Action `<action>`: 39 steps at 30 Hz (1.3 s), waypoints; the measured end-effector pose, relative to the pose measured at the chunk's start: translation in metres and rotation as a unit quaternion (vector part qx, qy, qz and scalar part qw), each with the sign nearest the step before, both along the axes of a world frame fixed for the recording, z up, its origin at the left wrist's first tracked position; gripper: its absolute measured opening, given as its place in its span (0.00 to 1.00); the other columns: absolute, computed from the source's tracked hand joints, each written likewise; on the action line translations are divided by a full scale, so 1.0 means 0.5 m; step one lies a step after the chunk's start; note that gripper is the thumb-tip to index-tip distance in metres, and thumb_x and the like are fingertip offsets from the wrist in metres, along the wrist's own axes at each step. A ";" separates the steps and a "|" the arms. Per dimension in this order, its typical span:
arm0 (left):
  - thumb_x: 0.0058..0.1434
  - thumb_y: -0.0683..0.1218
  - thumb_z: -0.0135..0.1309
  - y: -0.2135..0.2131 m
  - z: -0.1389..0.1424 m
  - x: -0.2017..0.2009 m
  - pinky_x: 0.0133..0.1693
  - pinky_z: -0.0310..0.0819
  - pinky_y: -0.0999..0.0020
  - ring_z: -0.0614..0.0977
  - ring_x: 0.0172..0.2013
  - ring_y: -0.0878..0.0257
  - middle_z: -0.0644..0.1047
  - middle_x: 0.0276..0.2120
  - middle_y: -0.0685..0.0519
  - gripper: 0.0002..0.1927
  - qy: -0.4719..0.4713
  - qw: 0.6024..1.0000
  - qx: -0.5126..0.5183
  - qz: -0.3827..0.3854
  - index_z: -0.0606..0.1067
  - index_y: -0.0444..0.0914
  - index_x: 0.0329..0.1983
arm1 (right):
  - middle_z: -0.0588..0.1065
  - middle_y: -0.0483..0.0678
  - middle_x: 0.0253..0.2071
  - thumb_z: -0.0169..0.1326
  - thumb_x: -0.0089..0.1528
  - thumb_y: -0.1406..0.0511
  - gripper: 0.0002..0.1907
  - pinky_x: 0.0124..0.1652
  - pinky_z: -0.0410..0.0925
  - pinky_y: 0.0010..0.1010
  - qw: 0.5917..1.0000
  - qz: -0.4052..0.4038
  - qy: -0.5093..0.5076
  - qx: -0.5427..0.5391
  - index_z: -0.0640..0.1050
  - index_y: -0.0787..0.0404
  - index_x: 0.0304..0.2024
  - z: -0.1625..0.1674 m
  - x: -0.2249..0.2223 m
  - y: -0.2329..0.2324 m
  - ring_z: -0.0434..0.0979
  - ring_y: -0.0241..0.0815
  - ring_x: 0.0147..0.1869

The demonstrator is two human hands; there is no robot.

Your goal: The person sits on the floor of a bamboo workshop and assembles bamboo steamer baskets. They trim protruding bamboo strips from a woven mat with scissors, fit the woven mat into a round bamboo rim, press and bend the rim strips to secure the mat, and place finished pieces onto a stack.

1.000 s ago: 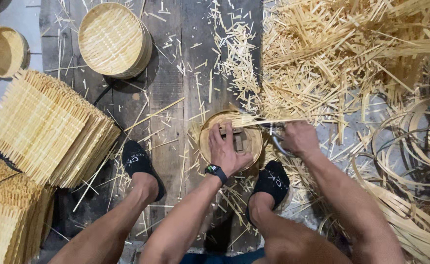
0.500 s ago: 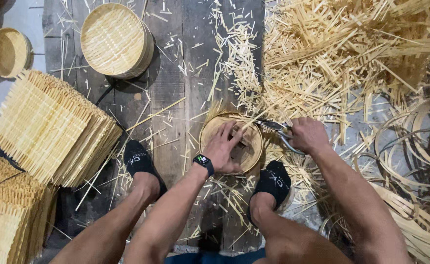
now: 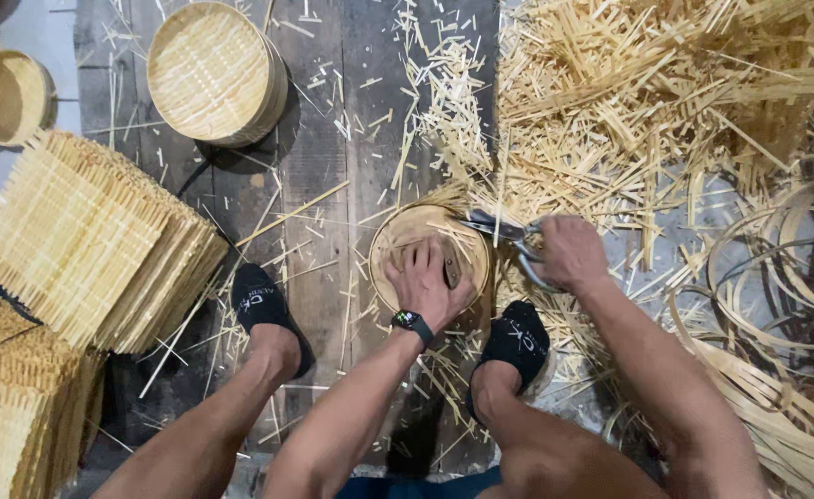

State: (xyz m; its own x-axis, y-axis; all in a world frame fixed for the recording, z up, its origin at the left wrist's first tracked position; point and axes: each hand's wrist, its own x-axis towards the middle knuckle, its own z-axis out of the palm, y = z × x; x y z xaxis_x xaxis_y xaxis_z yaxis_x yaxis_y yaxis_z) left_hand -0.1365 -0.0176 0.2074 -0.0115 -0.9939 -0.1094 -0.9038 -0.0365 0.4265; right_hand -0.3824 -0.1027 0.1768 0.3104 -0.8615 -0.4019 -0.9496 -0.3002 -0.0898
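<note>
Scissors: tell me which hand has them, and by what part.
The right hand grips the scissors by the handles. The left hand presses flat on the round bamboo tray.

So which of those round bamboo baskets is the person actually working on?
The small round basket between the feet: the left hand presses on it while the right hand holds shears at its rim. The other two sit untouched at upper left.

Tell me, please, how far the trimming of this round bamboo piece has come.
Done: one finished round tray stands at the top, and cut slivers litter the floor. In hand: the left hand presses the round bamboo piece flat while the right hand works shears at its upper right edge. Left: stacks of square woven mats and loose hoops lie untouched.
</note>
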 end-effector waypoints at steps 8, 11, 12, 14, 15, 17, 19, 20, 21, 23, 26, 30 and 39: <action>0.43 0.57 0.63 -0.022 0.003 0.043 0.64 0.47 0.32 0.70 0.62 0.50 0.74 0.58 0.48 0.45 0.031 0.986 0.065 -0.151 0.68 0.38 0.66 | 0.76 0.53 0.42 0.47 0.66 0.50 0.22 0.48 0.73 0.41 0.994 -0.016 0.040 0.098 0.77 0.58 0.49 -0.024 -0.023 -0.004 0.76 0.46 0.46; 0.42 0.56 0.66 -0.030 0.008 0.050 0.63 0.48 0.32 0.70 0.61 0.48 0.73 0.57 0.46 0.46 0.036 0.985 0.051 -0.159 0.68 0.38 0.65 | 0.74 0.56 0.38 0.53 0.58 0.41 0.34 0.44 0.71 0.42 1.000 0.006 0.026 0.003 0.76 0.64 0.47 -0.025 -0.022 -0.008 0.74 0.49 0.43; 0.41 0.56 0.66 -0.033 0.009 0.053 0.63 0.47 0.32 0.70 0.62 0.48 0.74 0.57 0.47 0.46 0.040 0.981 0.047 -0.184 0.68 0.38 0.65 | 0.74 0.56 0.37 0.53 0.59 0.42 0.32 0.45 0.72 0.41 0.999 0.023 0.036 -0.020 0.76 0.63 0.46 -0.024 -0.015 -0.008 0.75 0.48 0.43; 0.39 0.55 0.67 -0.039 0.007 0.063 0.63 0.47 0.33 0.70 0.62 0.48 0.74 0.57 0.47 0.47 0.048 0.970 0.039 -0.233 0.68 0.40 0.65 | 0.75 0.54 0.36 0.52 0.60 0.43 0.30 0.46 0.72 0.40 0.995 0.056 0.057 -0.066 0.77 0.62 0.43 -0.019 0.000 -0.011 0.76 0.46 0.42; 0.38 0.56 0.67 -0.041 0.007 0.069 0.64 0.47 0.34 0.70 0.62 0.49 0.74 0.57 0.48 0.47 0.039 0.966 0.052 -0.249 0.69 0.40 0.65 | 0.75 0.54 0.38 0.52 0.61 0.43 0.28 0.47 0.72 0.40 0.997 0.042 0.056 -0.014 0.77 0.60 0.45 -0.013 0.003 -0.012 0.76 0.46 0.44; 0.37 0.56 0.67 -0.049 0.005 0.083 0.64 0.47 0.35 0.70 0.63 0.50 0.75 0.56 0.50 0.47 0.019 0.957 0.070 -0.281 0.69 0.42 0.64 | 0.76 0.53 0.43 0.51 0.63 0.44 0.26 0.47 0.73 0.41 0.995 0.012 0.053 0.082 0.76 0.56 0.50 0.003 -0.003 -0.016 0.76 0.48 0.48; 0.36 0.56 0.68 -0.052 0.005 0.093 0.65 0.48 0.37 0.70 0.63 0.51 0.74 0.57 0.51 0.48 0.025 0.952 0.070 -0.297 0.69 0.42 0.64 | 0.77 0.52 0.43 0.51 0.63 0.44 0.27 0.47 0.73 0.39 0.989 -0.040 0.075 0.123 0.77 0.58 0.49 0.020 -0.022 -0.020 0.77 0.46 0.46; 0.35 0.56 0.68 -0.053 0.005 0.096 0.66 0.49 0.38 0.70 0.63 0.51 0.74 0.57 0.51 0.48 0.028 0.949 0.071 -0.304 0.69 0.42 0.64 | 0.77 0.52 0.43 0.51 0.63 0.44 0.27 0.47 0.74 0.38 0.984 -0.065 0.085 0.144 0.77 0.58 0.49 0.026 -0.029 -0.020 0.78 0.45 0.46; 0.35 0.55 0.69 -0.056 0.006 0.097 0.66 0.49 0.38 0.70 0.63 0.51 0.74 0.57 0.51 0.48 0.016 0.949 0.077 -0.307 0.69 0.42 0.64 | 0.76 0.52 0.41 0.52 0.62 0.43 0.29 0.46 0.73 0.37 0.986 -0.049 0.085 0.133 0.76 0.59 0.48 0.028 -0.030 -0.022 0.78 0.45 0.45; 0.36 0.55 0.69 -0.060 0.007 0.095 0.67 0.48 0.39 0.70 0.64 0.52 0.74 0.57 0.52 0.49 -0.008 0.945 0.089 -0.315 0.69 0.43 0.65 | 0.75 0.52 0.39 0.54 0.60 0.41 0.32 0.43 0.73 0.36 0.990 -0.022 0.084 0.114 0.75 0.61 0.47 0.029 -0.026 -0.022 0.76 0.45 0.43; 0.30 0.53 0.71 -0.073 0.010 0.091 0.67 0.45 0.38 0.68 0.65 0.52 0.73 0.60 0.54 0.53 -0.019 0.895 0.127 -0.426 0.69 0.43 0.65 | 0.75 0.53 0.34 0.56 0.52 0.39 0.35 0.44 0.72 0.38 0.986 0.106 0.012 -0.128 0.76 0.61 0.41 0.025 0.010 -0.022 0.76 0.47 0.40; 0.30 0.53 0.72 -0.091 0.010 0.104 0.68 0.44 0.37 0.68 0.66 0.53 0.72 0.62 0.54 0.52 -0.023 0.882 0.118 -0.455 0.69 0.43 0.64 | 0.76 0.51 0.37 0.51 0.66 0.46 0.23 0.43 0.73 0.38 0.996 0.033 0.063 0.044 0.77 0.56 0.47 0.038 0.027 -0.031 0.77 0.44 0.40; 0.57 0.69 0.55 -0.084 -0.086 0.118 0.60 0.75 0.49 0.82 0.52 0.51 0.79 0.52 0.46 0.32 0.340 0.933 0.092 0.074 0.78 0.46 0.57 | 0.72 0.59 0.43 0.69 0.52 0.44 0.39 0.52 0.68 0.40 0.964 -0.254 0.080 0.013 0.75 0.72 0.46 -0.018 -0.086 -0.004 0.72 0.52 0.49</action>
State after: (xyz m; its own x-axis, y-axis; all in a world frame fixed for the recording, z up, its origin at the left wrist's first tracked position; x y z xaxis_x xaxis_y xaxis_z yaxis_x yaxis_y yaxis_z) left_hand -0.0774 -0.0598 0.1644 -0.0040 -0.9550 -0.2966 -0.4059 -0.2695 0.8733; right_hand -0.4256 -0.1046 0.1678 -0.2160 -0.8747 -0.4339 -0.9759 0.2074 0.0677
